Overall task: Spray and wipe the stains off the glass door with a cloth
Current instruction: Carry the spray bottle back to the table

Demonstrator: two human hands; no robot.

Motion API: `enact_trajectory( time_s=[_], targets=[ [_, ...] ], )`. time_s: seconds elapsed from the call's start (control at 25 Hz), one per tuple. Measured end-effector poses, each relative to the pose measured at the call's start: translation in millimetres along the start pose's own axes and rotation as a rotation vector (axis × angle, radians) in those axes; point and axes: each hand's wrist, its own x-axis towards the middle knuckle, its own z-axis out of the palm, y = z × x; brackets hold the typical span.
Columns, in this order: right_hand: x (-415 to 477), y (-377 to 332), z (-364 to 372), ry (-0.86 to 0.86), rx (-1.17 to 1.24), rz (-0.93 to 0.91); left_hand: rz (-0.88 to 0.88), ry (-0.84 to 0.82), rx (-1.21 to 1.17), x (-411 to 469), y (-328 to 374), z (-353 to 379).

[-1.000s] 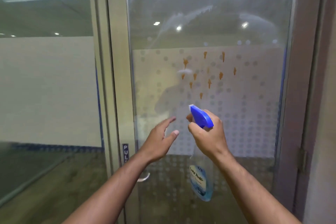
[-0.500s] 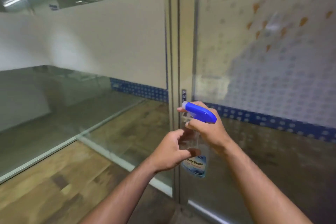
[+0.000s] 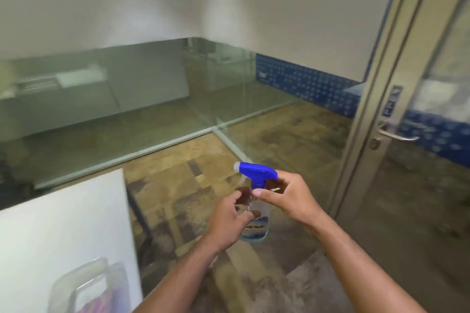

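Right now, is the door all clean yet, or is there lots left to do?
Lots left. Done: can't tell, because the orange stains aren't in view; only the door's edge and handle show at right. In hand: the spray bottle, with the left hand around its body and the right hand near its blue top. Left: wiping. No cloth is out yet; a clear packet sits on the white table.

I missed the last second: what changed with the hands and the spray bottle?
The view swung left, away from the stained door. The left hand closed around the clear spray bottle with blue trigger head, which came down lower. The right hand stays at its neck.
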Motion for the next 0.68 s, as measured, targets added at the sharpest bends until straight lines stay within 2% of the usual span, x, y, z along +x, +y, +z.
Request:
enact_trajectory(
  time_s=[0.32, 0.56, 0.68],
  targets=[
    [28, -12, 217, -0.200, 0.012, 0.003, -0.170, 0.228, 0.040, -79, -103, -166],
    [42, -27, 369, -0.329, 0.036, 0.109, -0.201, 0.364, 0.109, -134, -168, -285],
    [44, -34, 441, -0.386, 0.049, 0.100, -0.231, 0.421, 0.110, -161, -199, -333]
  ],
)
